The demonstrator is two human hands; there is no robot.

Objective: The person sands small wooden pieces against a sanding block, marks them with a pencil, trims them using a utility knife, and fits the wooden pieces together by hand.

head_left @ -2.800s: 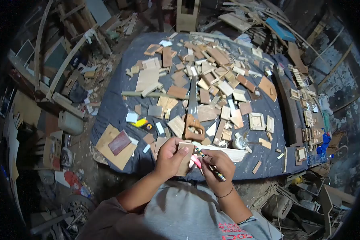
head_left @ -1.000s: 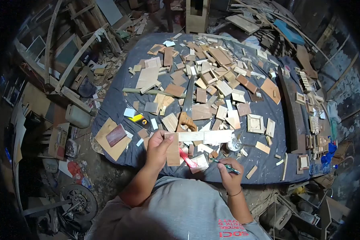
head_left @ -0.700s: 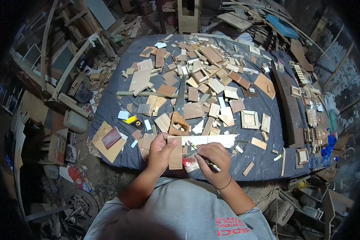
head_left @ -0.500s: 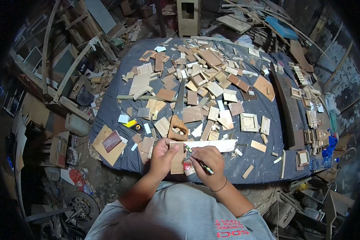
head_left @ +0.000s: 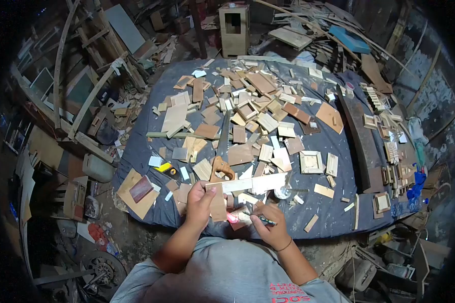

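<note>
My left hand [head_left: 199,206] grips a thin brown wood piece [head_left: 218,203], thumb on its face. A long pale wood strip [head_left: 255,185] extends rightward from the top of that piece; how the two join is hidden. In my right hand [head_left: 271,225] is a pencil [head_left: 264,220], held below the strip and apart from it. A red-and-white item [head_left: 233,217] shows between my hands. Just beyond the strip lies a handsaw [head_left: 221,167] with a wooden handle.
Wood offcuts [head_left: 263,101] and small frames [head_left: 311,162] cover much of the dark cloth [head_left: 308,204]. A yellow tool [head_left: 164,167] and a reddish block [head_left: 141,189] lie at left. A long dark beam [head_left: 358,141] runs along the right. Scrap wood surrounds the cloth.
My right hand with the pencil has moved down and right, off the wood piece's upper edge, where its tip was half a second ago. The pale strip now tilts up to the right.
</note>
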